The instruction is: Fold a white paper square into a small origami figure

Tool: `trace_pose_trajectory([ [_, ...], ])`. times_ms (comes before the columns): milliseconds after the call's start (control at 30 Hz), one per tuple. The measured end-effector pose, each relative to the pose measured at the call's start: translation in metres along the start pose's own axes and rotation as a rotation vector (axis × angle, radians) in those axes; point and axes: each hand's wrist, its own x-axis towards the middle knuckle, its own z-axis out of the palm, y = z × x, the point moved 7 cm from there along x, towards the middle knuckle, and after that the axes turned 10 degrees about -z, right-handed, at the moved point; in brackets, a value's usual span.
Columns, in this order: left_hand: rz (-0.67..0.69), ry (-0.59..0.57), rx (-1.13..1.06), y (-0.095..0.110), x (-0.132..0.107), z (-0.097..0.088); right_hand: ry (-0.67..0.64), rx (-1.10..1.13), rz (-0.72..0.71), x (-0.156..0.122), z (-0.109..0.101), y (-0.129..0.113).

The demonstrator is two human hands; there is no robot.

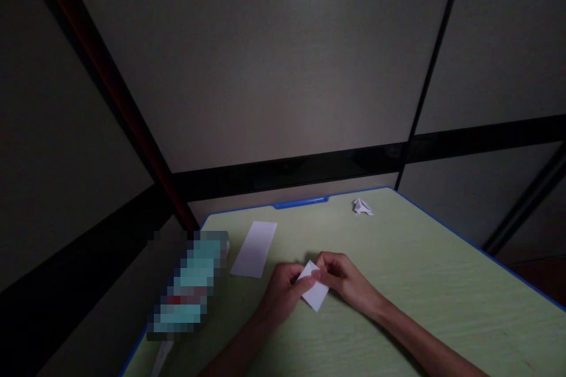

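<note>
Both my hands meet over a small folded white paper (316, 293) just above the green table (424, 283). My left hand (283, 291) pinches the paper's left side, its thumb on top. My right hand (342, 277) is curled around the paper's upper right corner with its fingers closed on it. A flat white paper strip (254, 248) lies on the table to the left of my hands. A small folded paper figure (361, 207) sits near the far edge of the table.
A blurred-out object (190, 285) lies at the table's left edge. The table has a blue rim (300, 204) and stands in a corner of grey wall panels. Another bit of white paper (161, 358) pokes over the near left edge.
</note>
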Motion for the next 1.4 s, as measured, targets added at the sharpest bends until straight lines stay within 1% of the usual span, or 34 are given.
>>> trace_pose_trajectory([
  [200, 0.021, -0.022, 0.040, -0.004, 0.002, 0.001, -0.010, 0.027, 0.017, 0.000, 0.000, 0.004],
  [400, -0.011, -0.085, 0.045, -0.009, 0.003, 0.003, -0.014, 0.039, 0.064, 0.000, -0.001, 0.008],
  [533, -0.018, -0.124, 0.009, -0.010, 0.004, 0.003, -0.026, 0.082, 0.079, -0.001, 0.001, 0.007],
  [700, -0.074, -0.127, -0.076, -0.012, 0.005, 0.001, -0.014, 0.148, 0.039, 0.002, 0.000, 0.001],
  [833, -0.103, -0.145, -0.086, -0.015, 0.005, 0.001, 0.009, 0.239, 0.008, 0.003, -0.004, 0.001],
  [967, -0.136, -0.131, -0.090, -0.017, 0.005, 0.001, -0.022, 0.284, 0.011, 0.001, -0.002, 0.002],
  [1100, -0.131, -0.119, -0.085, -0.016, 0.005, 0.001, -0.055, 0.257, 0.016, 0.001, -0.001, 0.001],
  [1167, -0.121, -0.133, -0.088, -0.016, 0.005, 0.002, -0.061, 0.223, 0.012, 0.001, -0.001, 0.000],
  [1267, -0.125, -0.156, -0.099, -0.018, 0.006, 0.003, -0.072, 0.178, 0.008, 0.002, 0.000, 0.000],
  [1400, -0.133, -0.152, -0.065, -0.022, 0.007, 0.003, -0.070, 0.135, 0.000, 0.002, 0.000, 0.001],
])
